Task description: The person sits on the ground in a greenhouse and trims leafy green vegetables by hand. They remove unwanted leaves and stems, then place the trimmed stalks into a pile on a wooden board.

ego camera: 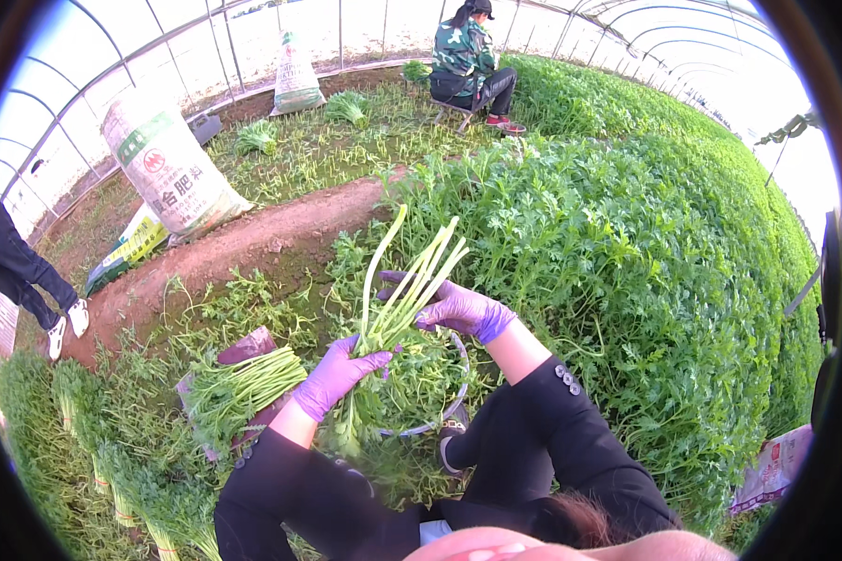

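My left hand [340,373], in a purple glove, grips a small bunch of leafy green stems [421,287] near the middle. The pale stem ends point up and away from me, while the leaves [351,421] hang below the hand. Across the upper stems lies my right hand [466,310], also gloved, its thumb in front and its fingers partly hidden behind them. One stem curves apart on the left. Beneath both hands, a pale round rim [463,382] encircles loose greens. A larger pile of cut stems [263,379] rests on a dark red sheet [249,346] left of my left hand.
Dense uncut greens [603,266] grow on the right. Tied bundles [123,501] lie at lower left. Beyond a soil ridge [274,242] stand a large white sack [175,168] and a smaller sack [296,77]. One person [470,56] sits far off; another's legs [17,252] show left.
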A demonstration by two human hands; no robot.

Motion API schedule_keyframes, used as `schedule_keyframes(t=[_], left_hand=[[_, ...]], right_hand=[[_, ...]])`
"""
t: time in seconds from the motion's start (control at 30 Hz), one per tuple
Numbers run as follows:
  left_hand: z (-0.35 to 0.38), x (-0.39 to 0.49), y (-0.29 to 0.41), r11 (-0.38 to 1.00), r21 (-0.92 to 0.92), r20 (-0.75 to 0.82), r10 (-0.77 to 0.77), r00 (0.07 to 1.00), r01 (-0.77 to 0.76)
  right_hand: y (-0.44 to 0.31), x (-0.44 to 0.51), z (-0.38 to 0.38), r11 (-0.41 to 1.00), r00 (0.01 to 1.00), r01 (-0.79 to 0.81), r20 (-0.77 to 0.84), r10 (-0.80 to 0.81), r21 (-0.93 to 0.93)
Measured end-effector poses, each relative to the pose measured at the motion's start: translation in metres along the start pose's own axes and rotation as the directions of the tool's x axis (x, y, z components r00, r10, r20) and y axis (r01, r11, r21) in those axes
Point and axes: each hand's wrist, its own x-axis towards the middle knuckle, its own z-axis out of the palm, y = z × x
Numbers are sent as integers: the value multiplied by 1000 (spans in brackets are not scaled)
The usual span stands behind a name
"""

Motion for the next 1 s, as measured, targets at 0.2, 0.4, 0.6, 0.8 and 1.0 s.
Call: schedule_keyframes(t=[0.2,0.4,0.6,0.8,1.0], left_hand=[[-2,-9,-6,971,173,237,-206,949,167],[-20,0,-21,327,941,-134,111,985,92],[1,17,-6,573,-665,356,-320,878,478],[-13,35,-18,426,-861,-179,254,951,-276],[-26,33,18,366,-586,-617,378,690,-723]], right_hand=[[-16,4,22,965,924,262,-288,-254,-11],[5,10,23,907,781,159,-512,-358,-390],[4,13,73,196,718,231,31,-695,-953],[12,26,99,-123,758,335,345,-554,-934],[57,26,45,971,687,74,-718,117,229]])
